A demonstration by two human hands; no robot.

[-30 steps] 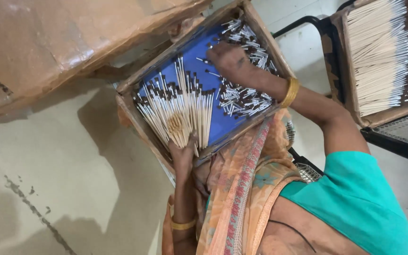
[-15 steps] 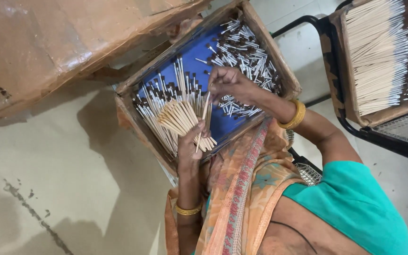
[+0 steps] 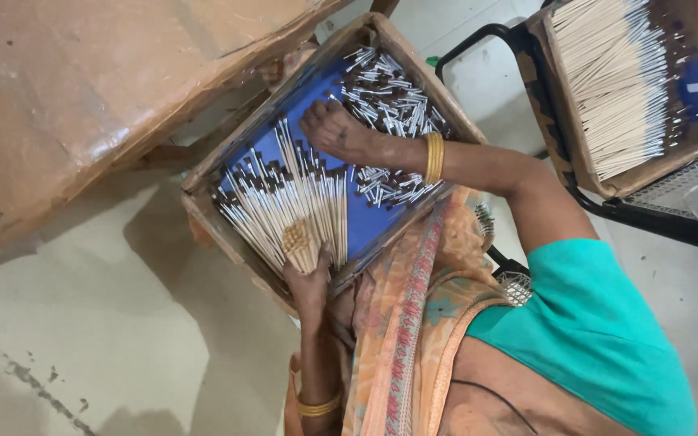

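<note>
A wooden tray lined with blue holds thin white sticks with dark tips. My left hand grips a fanned bundle of these sticks by their bare ends at the tray's near edge. My right hand, with a gold bangle on its wrist, lies palm down in the middle of the tray, between the fan's tips and a loose pile of sticks. Its fingers are curled, and whether they hold any sticks is hidden.
A brown cardboard sheet leans over the tray's far left side. At the right, a second tray with a neat layer of pale sticks rests on a black metal chair frame. My orange sari and teal sleeve fill the lower right. The floor is pale concrete.
My right hand has slid from the loose pile toward the fan's tips. My left hand has spread the bundle wider and lowered it to the tray's near edge.
</note>
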